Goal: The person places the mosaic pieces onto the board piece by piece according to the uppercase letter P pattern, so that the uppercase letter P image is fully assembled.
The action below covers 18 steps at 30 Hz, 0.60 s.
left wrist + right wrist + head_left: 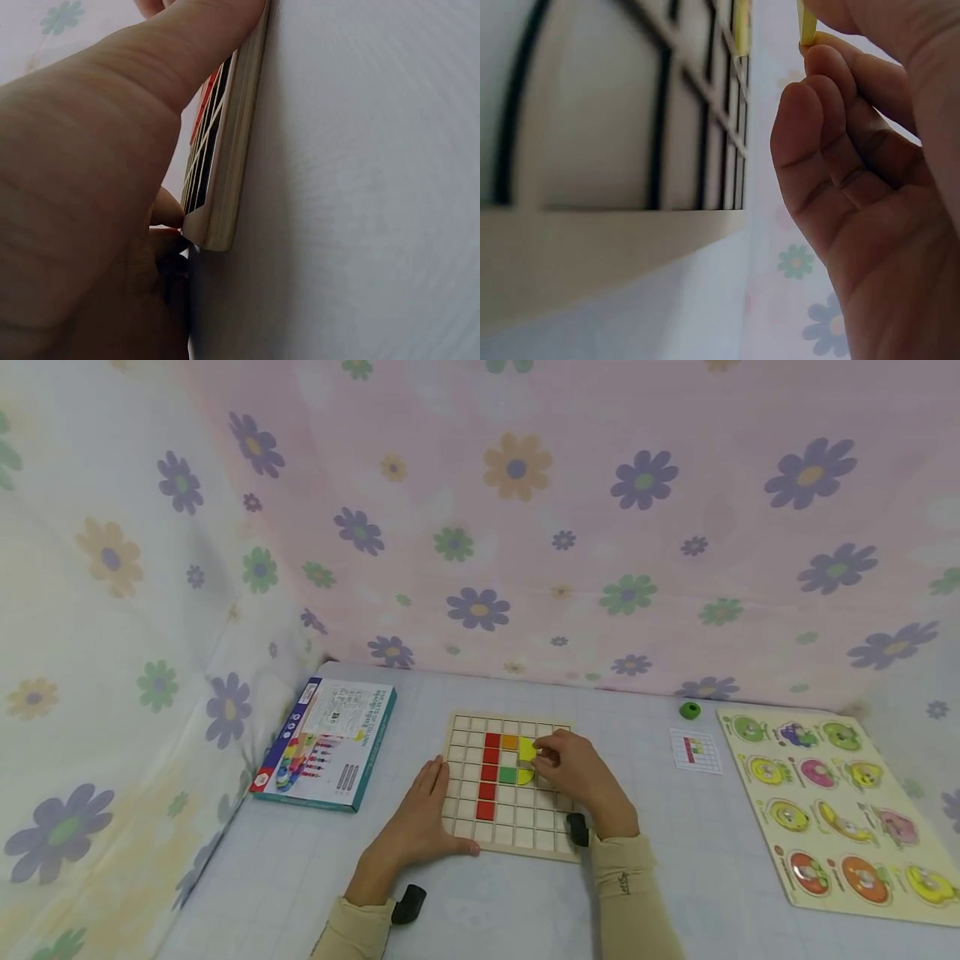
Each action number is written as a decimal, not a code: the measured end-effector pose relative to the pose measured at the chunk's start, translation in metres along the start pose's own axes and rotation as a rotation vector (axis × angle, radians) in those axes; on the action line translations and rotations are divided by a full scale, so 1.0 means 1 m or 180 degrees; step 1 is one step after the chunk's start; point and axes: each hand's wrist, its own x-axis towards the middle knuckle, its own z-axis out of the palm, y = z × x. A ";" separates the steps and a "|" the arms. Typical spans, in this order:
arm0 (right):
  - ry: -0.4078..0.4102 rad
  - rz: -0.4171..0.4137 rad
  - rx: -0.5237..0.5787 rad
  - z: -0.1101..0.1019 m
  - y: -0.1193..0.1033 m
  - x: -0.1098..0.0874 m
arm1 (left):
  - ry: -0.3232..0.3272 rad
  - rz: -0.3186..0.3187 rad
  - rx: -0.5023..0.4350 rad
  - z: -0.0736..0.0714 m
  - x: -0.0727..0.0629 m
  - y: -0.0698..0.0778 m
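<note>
A wooden grid board (525, 850) lies on the table in the head view. My left hand (420, 818) rests against its near left corner, fingers along the left side and thumb on the front edge. In the left wrist view the thumb (180, 52) lies across the board's rim. My right hand (577, 768) is over the board's right part, pinching a small yellow tile (807, 24) between thumb and fingertips. On the grid are a column of red tiles (487, 792), an orange tile (510, 742), a green tile (507, 775) and a yellow rounded tile (524, 777), partly hidden by the fingers.
A blue-edged game box (326, 743) lies to the left. Right of the board are a small pattern card (696, 751), a green round piece (689, 710) and a wooden fruit puzzle board (840, 810). Flowered cloth (555, 543) hangs behind the table.
</note>
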 end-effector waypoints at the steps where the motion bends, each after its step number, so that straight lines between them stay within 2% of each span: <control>1: -0.0016 0.0033 -0.0009 0.001 0.001 0.000 | -0.0006 -0.0004 0.0000 0.000 0.000 0.000; 7: -0.0068 0.0195 -0.0013 0.004 0.004 -0.001 | -0.0027 0.0007 0.0006 0.000 0.000 -0.001; 14: -0.0080 0.0088 -0.0126 0.008 0.002 0.003 | -0.0008 0.0029 0.0039 0.001 0.001 -0.003; 18: -0.0074 0.0135 -0.0170 0.010 0.002 0.005 | 0.0010 0.0049 0.0009 0.001 0.001 -0.003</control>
